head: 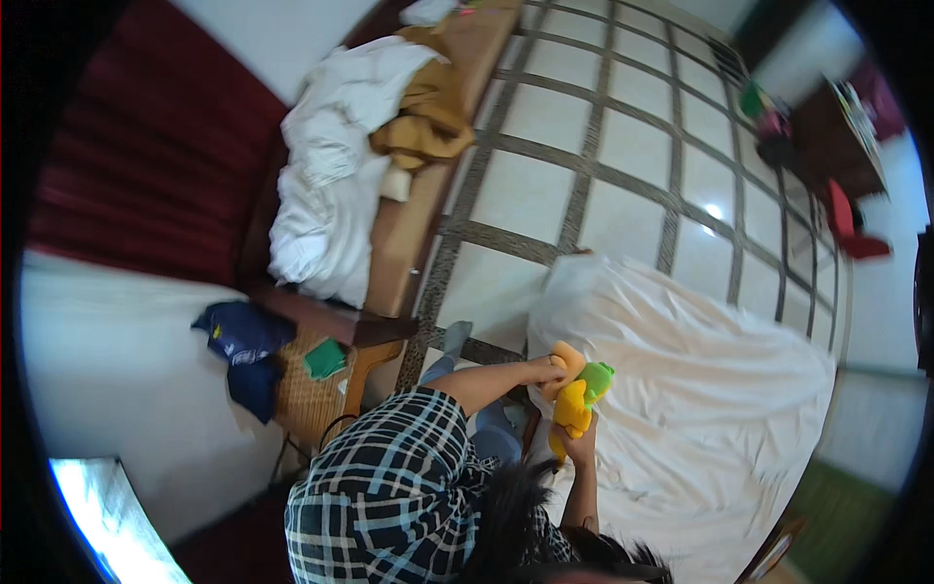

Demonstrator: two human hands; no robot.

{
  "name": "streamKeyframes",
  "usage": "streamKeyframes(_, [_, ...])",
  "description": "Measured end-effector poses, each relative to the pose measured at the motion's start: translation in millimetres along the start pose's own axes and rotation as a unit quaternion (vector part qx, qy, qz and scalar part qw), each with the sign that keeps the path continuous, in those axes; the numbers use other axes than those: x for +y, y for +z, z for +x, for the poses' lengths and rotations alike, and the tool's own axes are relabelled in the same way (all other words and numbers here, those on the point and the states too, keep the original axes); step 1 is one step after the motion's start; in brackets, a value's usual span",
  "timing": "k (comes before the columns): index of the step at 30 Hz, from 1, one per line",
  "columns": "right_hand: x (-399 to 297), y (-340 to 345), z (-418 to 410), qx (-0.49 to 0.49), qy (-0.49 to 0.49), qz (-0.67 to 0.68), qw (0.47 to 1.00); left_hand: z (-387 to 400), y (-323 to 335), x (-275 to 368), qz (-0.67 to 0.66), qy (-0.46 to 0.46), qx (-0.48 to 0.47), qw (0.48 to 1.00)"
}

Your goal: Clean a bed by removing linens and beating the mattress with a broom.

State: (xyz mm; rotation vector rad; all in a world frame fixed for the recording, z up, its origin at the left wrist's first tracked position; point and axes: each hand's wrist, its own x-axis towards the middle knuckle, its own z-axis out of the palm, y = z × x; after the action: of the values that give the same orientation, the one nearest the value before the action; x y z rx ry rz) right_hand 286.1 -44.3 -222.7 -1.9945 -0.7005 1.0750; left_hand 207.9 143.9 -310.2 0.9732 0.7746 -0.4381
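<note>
My left hand (547,371) is closed on a peach-coloured soft object (568,358), whose exact kind cannot be told. Below it, my right hand (580,439) grips a yellow plush toy (572,409) from underneath; part of the yellow shape also shows beneath the fingers. A green plush piece (597,378) touches the yellow toy's upper right side, and whether they are joined cannot be told. Both hands are close together above the near left part of a large surface draped in a white sheet (715,394).
At upper left, a long wooden bench (394,255) bears a white cloth heap (328,160) and a brown cloth (427,120). Left of me, a woven-seat chair (306,394) holds a green item (325,359) beside dark blue fabric (252,343). A red chair (850,226) stands far right.
</note>
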Motion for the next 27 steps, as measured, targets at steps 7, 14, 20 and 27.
streamKeyframes(7, [-46,30,162,-0.331,-0.08,0.046,0.939,-41,-100,-43,-0.098,0.057,0.335,0.935])
streamKeyframes(14, [-115,113,206,-0.52,-0.041,0.07,0.851,-139,-135,-62,-0.348,0.201,0.545,0.736])
streamKeyframes(20, [-225,278,209,-0.606,-0.061,0.009,0.793,-240,-219,-88,-0.375,0.323,0.69,0.529])
streamKeyframes(27, [-329,405,192,-0.618,-0.162,0.088,0.764,-337,-304,-69,-0.068,0.203,0.919,0.33])
